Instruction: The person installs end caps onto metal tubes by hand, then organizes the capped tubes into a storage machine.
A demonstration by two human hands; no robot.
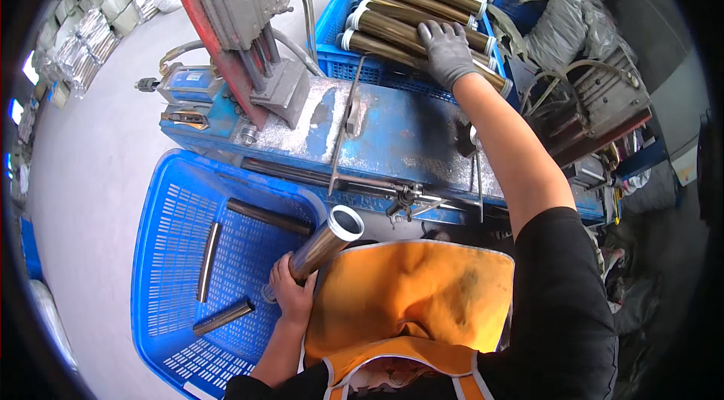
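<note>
My left hand (292, 287) is bare and closed around a bronze-coloured metal tube (315, 249). A white ring (346, 223) caps its upper end, and the tube tilts up over the near edge of a blue basket. At the far side my right hand (446, 49), in a grey glove, lies over similar tubes (392, 27) stacked in a blue crate (335, 57). Its fingers are stretched out and apart on the tubes. The tubes there carry white end rings. Several plain bronze tubes (210, 260) lie inside the perforated blue basket (154, 196) at my left.
A blue metal bench (407, 125), dusted white, stands between me and the crate. Upright machine heads rise at its left (237, 8) and right (603, 102). Thin rods and a clamp (407, 196) stick out at its near edge. Plastic-wrapped bundles (94, 38) are piled far left.
</note>
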